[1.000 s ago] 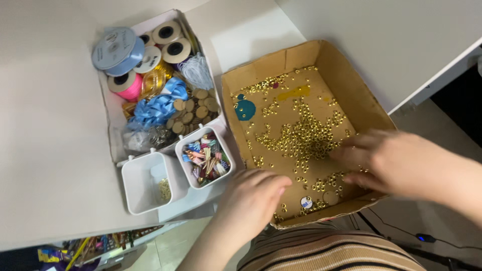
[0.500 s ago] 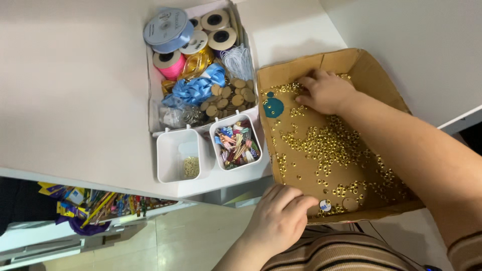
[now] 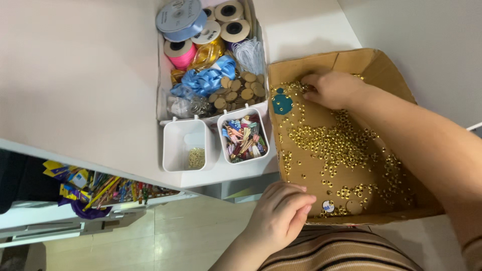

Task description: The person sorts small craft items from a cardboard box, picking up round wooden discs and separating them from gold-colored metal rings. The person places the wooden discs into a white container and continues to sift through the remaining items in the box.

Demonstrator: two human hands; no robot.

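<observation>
A shallow cardboard box (image 3: 381, 65) lies on the white table, strewn with several small gold rings (image 3: 334, 143) and a teal round tag (image 3: 282, 104). My right hand (image 3: 334, 89) reaches into the box's far left corner, fingers curled down onto the gold rings there; whether it holds any is hidden. My left hand (image 3: 281, 211) rests at the box's near left edge, fingers curled loosely, with nothing seen in it.
A white tray (image 3: 161, 95) left of the box holds ribbon spools (image 3: 181, 17), blue ribbon (image 3: 203, 80) and wooden discs (image 3: 236, 90). Two small white cups hang on its front: one with a few gold rings (image 3: 186, 145), one with coloured tassels (image 3: 244, 138). A drawer of coloured items (image 3: 95, 188) is below.
My right hand moved from the box's near right side to its far left corner. My left hand stayed at the near edge. The view shifted, so the box sits further right.
</observation>
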